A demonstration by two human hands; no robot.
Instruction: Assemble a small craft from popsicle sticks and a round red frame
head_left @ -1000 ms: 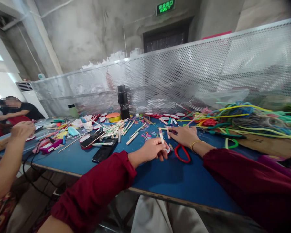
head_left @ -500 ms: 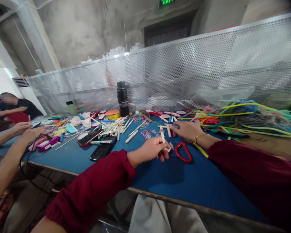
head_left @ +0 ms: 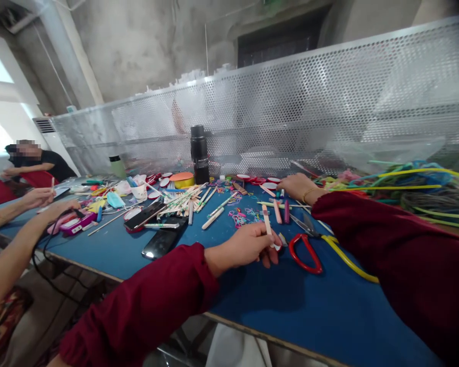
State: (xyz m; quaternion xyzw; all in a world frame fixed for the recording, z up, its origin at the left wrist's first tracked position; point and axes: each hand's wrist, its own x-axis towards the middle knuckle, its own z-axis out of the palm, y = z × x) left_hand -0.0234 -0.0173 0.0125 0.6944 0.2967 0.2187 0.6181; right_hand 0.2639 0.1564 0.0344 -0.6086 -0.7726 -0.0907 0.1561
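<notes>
My left hand [head_left: 252, 245] is closed on a flat wooden craft stick [head_left: 266, 220], held nearly upright with a pinkish upper end. By its fingertips shows part of a small white disc with a red edge [head_left: 277, 247]. My right hand [head_left: 297, 186] reaches to the back of the table, fingers apart and bent downward near small blue and green pieces [head_left: 278, 194]; its fingertips are partly hidden. Between the hands lie a pink stick [head_left: 277, 211] and a purple stick [head_left: 286, 211]. Red-handled scissors [head_left: 305, 255] rest open below my right forearm.
Wooden sticks [head_left: 183, 200] are piled left of centre, near a black bottle [head_left: 200, 155] and phones [head_left: 164, 239]. Tangled coloured strips [head_left: 416, 186] lie at the right. Another person's hands [head_left: 63, 211] are at the left. A perforated metal screen [head_left: 252, 117] stands behind.
My right hand has moved away to the back of the table, uncovering the pink and purple sticks and the scissor blades. My left hand still holds the craft stick. The view has shifted slightly.
</notes>
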